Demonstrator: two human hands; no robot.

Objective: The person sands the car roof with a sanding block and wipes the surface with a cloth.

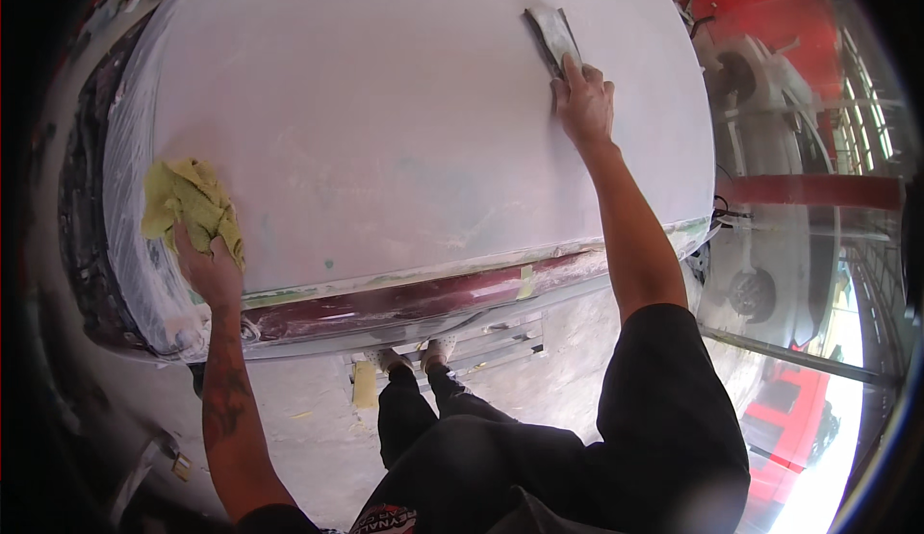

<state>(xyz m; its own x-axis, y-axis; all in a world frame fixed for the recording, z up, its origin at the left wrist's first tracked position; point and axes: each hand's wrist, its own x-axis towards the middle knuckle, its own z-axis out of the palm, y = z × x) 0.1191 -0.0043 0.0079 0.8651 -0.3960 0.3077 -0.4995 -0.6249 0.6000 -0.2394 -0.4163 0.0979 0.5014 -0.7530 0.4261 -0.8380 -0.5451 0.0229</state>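
A large white sanded panel [385, 101] fills the upper middle of the view, curved like a vehicle body part. My right hand [583, 103] reaches far across it and presses a flat grey sanding block [553, 38] against the surface, fingers closed on its near end. My left hand [207, 267] rests at the panel's near left edge and grips a crumpled yellow cloth [191, 203] that lies against the white surface. A dark red strip [404, 298] runs along the panel's lower edge.
Clear plastic sheeting [130, 197] masks the left side beside a dark tyre-like shape [82, 216]. Yellow masking tape [526, 282] sits on the red edge. My legs and shoes [414, 356] stand on a dusty floor. Red equipment and a railing [847, 120] are at the right.
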